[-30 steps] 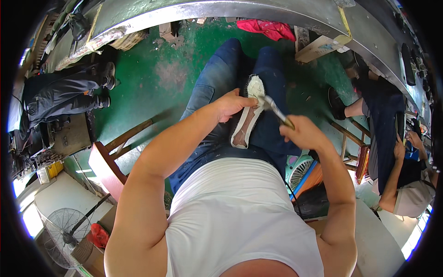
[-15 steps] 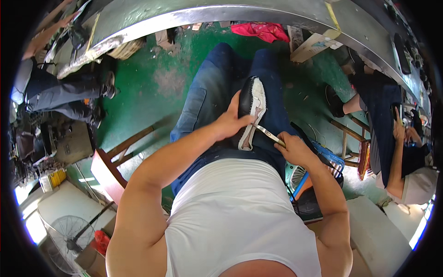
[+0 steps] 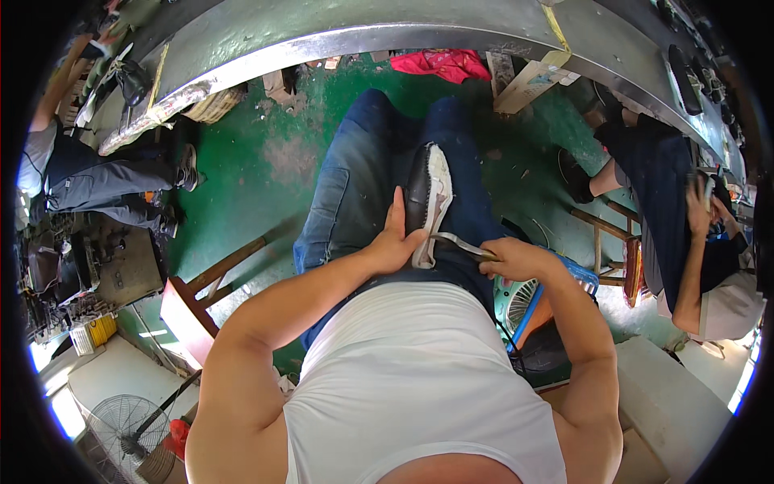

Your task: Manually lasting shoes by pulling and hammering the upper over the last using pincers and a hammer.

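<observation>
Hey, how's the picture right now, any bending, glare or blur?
Head view: the bench bows into an arc and the corners go black; head view: a patch at lower left is blown out to white; head view: the shoe and tool look fairly sharp, while the co-worker's hand at right looks smeared.

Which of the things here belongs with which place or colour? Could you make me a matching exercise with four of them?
Things:
1. Shoe
2. Slender hand tool
3. Crumpled cloth
4. Wire-caged fan

Places and colours:
A. Pinkish red
B. In the person's right grip
C. In the lower left of the picture
D. In the person's left grip

Pairs: 1-D, 2-B, 3-A, 4-C
</observation>
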A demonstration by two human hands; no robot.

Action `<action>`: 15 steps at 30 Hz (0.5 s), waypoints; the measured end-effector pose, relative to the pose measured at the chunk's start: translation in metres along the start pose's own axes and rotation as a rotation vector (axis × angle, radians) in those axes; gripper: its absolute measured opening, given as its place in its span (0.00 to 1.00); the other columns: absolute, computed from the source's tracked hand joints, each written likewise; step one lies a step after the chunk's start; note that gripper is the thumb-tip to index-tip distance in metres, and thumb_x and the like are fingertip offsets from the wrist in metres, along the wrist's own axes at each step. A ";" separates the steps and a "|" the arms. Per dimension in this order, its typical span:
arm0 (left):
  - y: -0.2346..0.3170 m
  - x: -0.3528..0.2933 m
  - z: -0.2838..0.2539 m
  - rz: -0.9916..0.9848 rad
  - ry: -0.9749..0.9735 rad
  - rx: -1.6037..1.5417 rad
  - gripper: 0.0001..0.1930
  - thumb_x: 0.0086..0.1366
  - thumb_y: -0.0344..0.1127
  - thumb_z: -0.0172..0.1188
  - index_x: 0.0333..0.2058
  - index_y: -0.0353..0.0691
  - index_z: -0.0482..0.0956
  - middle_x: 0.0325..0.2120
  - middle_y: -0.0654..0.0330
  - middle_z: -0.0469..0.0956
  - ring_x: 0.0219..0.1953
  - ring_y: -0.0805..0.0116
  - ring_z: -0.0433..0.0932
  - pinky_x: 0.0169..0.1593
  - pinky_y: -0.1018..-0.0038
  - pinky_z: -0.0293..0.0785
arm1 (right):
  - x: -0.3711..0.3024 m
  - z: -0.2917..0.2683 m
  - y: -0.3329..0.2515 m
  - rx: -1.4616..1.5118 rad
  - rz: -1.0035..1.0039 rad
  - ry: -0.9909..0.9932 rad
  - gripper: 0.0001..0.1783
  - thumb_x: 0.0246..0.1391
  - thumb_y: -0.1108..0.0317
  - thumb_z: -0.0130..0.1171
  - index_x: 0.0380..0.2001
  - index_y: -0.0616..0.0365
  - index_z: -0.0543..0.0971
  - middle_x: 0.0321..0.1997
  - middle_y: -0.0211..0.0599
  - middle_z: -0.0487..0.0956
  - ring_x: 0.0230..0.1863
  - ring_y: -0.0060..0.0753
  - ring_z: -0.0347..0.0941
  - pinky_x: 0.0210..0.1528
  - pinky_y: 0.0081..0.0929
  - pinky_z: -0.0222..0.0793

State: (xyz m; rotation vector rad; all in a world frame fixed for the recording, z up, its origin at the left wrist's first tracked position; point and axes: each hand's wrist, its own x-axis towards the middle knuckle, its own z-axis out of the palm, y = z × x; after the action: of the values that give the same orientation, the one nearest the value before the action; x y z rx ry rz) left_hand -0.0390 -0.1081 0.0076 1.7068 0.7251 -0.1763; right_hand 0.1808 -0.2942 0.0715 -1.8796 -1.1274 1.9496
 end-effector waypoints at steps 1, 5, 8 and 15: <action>0.001 -0.004 -0.001 -0.047 -0.075 -0.066 0.55 0.67 0.41 0.58 0.69 0.40 0.17 0.70 0.35 0.40 0.72 0.44 0.49 0.71 0.66 0.51 | -0.003 -0.005 -0.003 -0.004 -0.003 0.002 0.14 0.60 0.60 0.58 0.36 0.63 0.76 0.28 0.40 0.81 0.26 0.36 0.80 0.26 0.34 0.76; 0.008 -0.002 -0.003 -0.072 -0.078 -0.150 0.54 0.68 0.40 0.56 0.69 0.40 0.15 0.70 0.35 0.42 0.72 0.45 0.52 0.70 0.69 0.53 | -0.005 -0.010 -0.040 0.132 0.005 0.167 0.19 0.65 0.55 0.53 0.34 0.63 0.74 0.27 0.38 0.80 0.25 0.31 0.79 0.24 0.29 0.74; 0.006 0.001 0.002 -0.057 -0.081 -0.050 0.59 0.65 0.41 0.61 0.68 0.38 0.14 0.70 0.34 0.42 0.71 0.45 0.53 0.70 0.69 0.54 | 0.034 -0.012 -0.038 0.106 -0.422 0.639 0.20 0.67 0.54 0.49 0.33 0.63 0.73 0.27 0.37 0.79 0.24 0.28 0.77 0.27 0.29 0.74; 0.019 0.000 -0.028 -0.039 -0.160 -0.177 0.60 0.63 0.40 0.66 0.70 0.35 0.20 0.69 0.37 0.50 0.71 0.57 0.54 0.70 0.71 0.52 | 0.014 -0.044 -0.038 0.340 -0.220 0.473 0.22 0.69 0.55 0.47 0.35 0.66 0.74 0.27 0.39 0.80 0.27 0.29 0.78 0.31 0.31 0.73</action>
State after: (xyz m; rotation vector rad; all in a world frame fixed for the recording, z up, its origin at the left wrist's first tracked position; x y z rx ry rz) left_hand -0.0356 -0.0836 0.0308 1.4931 0.6362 -0.2651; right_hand 0.2056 -0.2432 0.0902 -1.8040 -0.7663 1.3723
